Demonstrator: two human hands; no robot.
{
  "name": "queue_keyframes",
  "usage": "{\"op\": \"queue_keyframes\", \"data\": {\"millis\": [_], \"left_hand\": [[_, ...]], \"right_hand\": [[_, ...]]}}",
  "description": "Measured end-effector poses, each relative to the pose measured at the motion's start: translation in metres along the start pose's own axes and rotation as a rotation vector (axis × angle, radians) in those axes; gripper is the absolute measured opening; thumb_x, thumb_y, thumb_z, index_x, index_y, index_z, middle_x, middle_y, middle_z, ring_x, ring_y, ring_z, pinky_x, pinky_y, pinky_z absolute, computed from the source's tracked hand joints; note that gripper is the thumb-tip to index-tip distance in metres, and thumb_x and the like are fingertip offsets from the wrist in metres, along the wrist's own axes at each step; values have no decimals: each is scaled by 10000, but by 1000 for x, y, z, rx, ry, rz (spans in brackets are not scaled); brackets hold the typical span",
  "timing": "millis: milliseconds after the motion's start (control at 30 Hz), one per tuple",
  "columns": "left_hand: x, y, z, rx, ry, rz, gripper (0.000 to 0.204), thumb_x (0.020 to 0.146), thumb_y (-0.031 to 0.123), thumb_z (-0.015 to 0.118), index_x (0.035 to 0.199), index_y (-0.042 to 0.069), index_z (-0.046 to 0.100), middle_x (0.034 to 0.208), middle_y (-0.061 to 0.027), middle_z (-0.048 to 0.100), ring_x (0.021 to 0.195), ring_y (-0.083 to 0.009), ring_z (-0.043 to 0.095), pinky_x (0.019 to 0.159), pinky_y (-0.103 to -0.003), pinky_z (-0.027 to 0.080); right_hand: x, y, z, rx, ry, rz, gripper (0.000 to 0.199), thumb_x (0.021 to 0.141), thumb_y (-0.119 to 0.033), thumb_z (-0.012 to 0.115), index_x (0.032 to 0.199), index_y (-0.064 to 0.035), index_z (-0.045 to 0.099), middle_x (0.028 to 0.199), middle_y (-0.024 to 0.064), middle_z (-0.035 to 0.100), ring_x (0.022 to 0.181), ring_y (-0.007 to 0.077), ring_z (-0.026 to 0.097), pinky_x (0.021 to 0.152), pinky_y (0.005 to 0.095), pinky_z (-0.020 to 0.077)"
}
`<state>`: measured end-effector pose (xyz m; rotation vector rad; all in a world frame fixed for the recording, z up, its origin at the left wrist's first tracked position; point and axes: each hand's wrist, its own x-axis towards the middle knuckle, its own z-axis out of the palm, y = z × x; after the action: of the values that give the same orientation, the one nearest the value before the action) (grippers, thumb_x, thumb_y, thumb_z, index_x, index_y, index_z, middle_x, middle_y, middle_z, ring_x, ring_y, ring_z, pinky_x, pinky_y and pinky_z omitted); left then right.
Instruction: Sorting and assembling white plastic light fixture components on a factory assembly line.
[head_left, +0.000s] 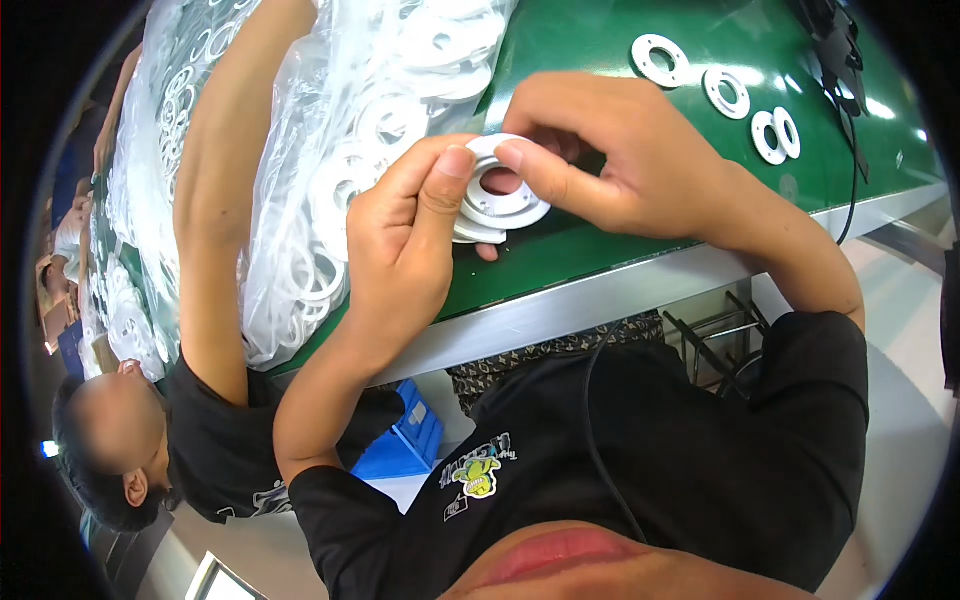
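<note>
Over the near edge of the green table I hold a white ring-shaped plastic part in both hands. My left hand grips its left side, thumb on top and fingers beneath. A second white piece shows under the ring on that side; whether the two are joined I cannot tell. From the right, my right hand pinches the upper rim, with its thumb on the face and its other fingers curled behind, partly hidden. A fingertip is visible through the ring's hole.
Clear plastic bags full of white rings lie at the left. A co-worker's bare arm reaches across them. Several loose rings rest on the green tabletop at the far right, near a black cable. A metal edge borders the table.
</note>
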<state>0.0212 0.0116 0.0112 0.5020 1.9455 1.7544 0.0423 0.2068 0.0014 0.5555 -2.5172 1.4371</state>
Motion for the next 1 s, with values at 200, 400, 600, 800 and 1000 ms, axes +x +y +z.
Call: {"op": "queue_keyframes", "data": {"millis": [200, 400, 600, 800, 1000], "left_hand": [[7, 3, 1, 78, 9, -5, 300, 999, 224, 447, 993, -28, 610, 757, -39, 642, 608, -56, 559, 535, -193, 452], [8, 21, -4, 32, 12, -19, 237, 991, 172, 448, 1081, -19, 555, 884, -72, 621, 653, -86, 569, 556, -203, 466], [15, -10, -14, -303, 162, 44, 219, 961, 149, 503, 1110, -11, 512, 892, -52, 596, 812, -92, 567, 736, -219, 457], [15, -6, -9, -257, -25, 159, 225, 974, 181, 493, 1105, 0, 521, 870, -26, 578, 781, -72, 536, 725, -203, 426], [12, -3, -14, -106, -54, 187, 222, 971, 204, 505, 1058, 3, 535, 875, -27, 582, 799, -74, 534, 734, -216, 422]], "right_hand": [[3, 5, 0, -6, -81, -73, 230, 877, -239, 551, 755, -48, 591, 658, 109, 538, 607, 308, 548, 544, 376, 413], [9, -8, -6, 25, 14, -98, 133, 876, -125, 559, 802, -29, 612, 703, 104, 577, 591, 242, 543, 547, 334, 429], [9, 3, 5, 244, -26, 53, 212, 894, -198, 597, 850, 8, 619, 726, 90, 613, 661, 124, 545, 610, 293, 438], [1, -7, -5, 314, -189, 201, 220, 905, -228, 586, 847, -18, 620, 659, 19, 586, 604, 73, 517, 560, 240, 412], [11, 0, -2, 291, -219, 145, 203, 903, -186, 551, 799, -13, 578, 629, 15, 523, 596, 61, 447, 534, 260, 378]]}}
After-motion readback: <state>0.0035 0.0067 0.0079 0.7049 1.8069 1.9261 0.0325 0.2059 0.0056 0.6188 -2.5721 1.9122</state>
